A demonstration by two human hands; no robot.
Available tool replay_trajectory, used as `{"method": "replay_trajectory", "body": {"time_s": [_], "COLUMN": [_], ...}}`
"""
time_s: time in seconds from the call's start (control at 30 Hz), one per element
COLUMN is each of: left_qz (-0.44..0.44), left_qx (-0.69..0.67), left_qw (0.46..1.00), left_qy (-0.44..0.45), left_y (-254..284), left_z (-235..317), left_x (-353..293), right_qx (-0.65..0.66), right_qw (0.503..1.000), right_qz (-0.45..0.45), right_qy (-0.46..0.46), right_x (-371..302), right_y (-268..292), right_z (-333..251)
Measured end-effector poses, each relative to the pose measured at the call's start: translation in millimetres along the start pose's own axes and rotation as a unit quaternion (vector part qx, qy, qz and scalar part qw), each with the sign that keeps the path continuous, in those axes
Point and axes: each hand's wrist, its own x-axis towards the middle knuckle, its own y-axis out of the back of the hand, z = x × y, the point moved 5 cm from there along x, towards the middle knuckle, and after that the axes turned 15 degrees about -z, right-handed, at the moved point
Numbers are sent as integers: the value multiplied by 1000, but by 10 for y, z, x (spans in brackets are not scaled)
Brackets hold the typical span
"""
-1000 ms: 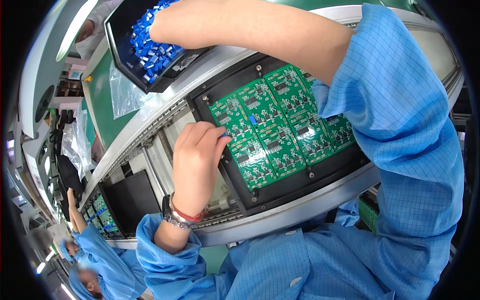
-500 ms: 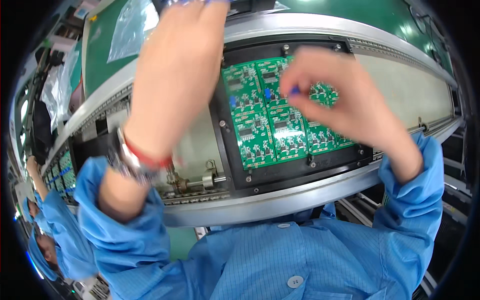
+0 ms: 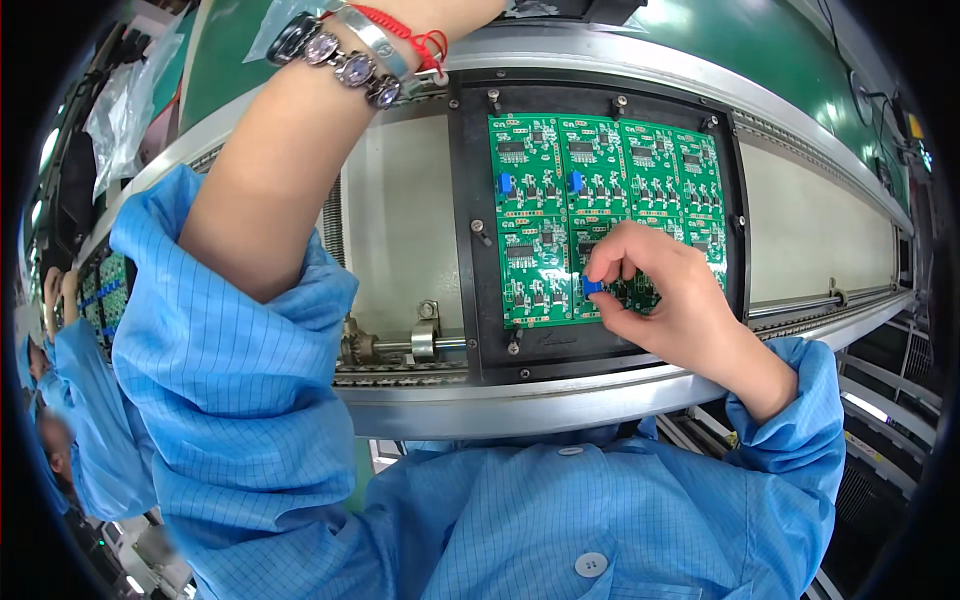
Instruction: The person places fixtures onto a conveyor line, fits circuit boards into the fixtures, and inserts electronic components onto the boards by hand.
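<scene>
My right hand [image 3: 685, 295] pinches a small blue block-shaped component [image 3: 592, 287] between thumb and finger. It holds this part at the lower middle of a green circuit board panel [image 3: 533, 214], against or just above the surface; I cannot tell which. Part of the panel is hidden under that hand. Two similar blue components, one at the left edge [image 3: 505, 184] and one further right [image 3: 575, 182], stand in the panel's far row. My left hand [image 3: 455, 12] reaches past the top edge of the picture, so its fingers are hidden.
A black carrier frame [image 3: 480, 345] with screw posts surrounds the panel, on a conveyor between metal rails [image 3: 600, 396]. Beyond the far rail lie a green surface [image 3: 720, 30] and a black tray or box [image 3: 585, 10]. At far left a co-worker in a blue sleeve [image 3: 95, 375] handles other boards.
My right hand has come nearer with the blue component, from the panel's far row to its near row. The left arm has stretched further away, its hand mostly leaving the picture.
</scene>
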Motion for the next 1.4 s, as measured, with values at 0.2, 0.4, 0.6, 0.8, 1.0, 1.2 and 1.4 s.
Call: {"method": "replay_trajectory", "body": {"time_s": [0.2, 0.4, 0.6, 0.8, 1.0, 1.2, 1.4], "left_qz": [35, 24, 115, -26, -134, -161, -131], "left_qx": [-48, -76, -348, -560, -803, -880, -834], "left_qw": [998, 996, 930, 825, 553, 411, 493], "left_qy": [-16, -38, -8, 72, 178, 177, 209], "left_y": [-80, 10, 424, 146, -213, -279, -214], "left_z": [34, 28, 202, 461, 602, 864, 882], "left_x": [87, 56, -151, -877, -1625, -1835, -1786], "right_qx": [-9, -103, -163, -148, -129, -141, -417], "right_qw": [1000, 994, 985, 988, 987, 984, 887], "right_qz": [-6, -32, -36, -36, -58, 90, 159], "right_qy": [-5, 30, 33, 33, 70, 54, 117], "right_x": [26, 89, 134, 116, 217, 801, 1480], "right_y": [-20, -99, -161, -186, 72, 1016, 1183], "right_z": [4, -131, -167, -139, -206, -351, -18]}}
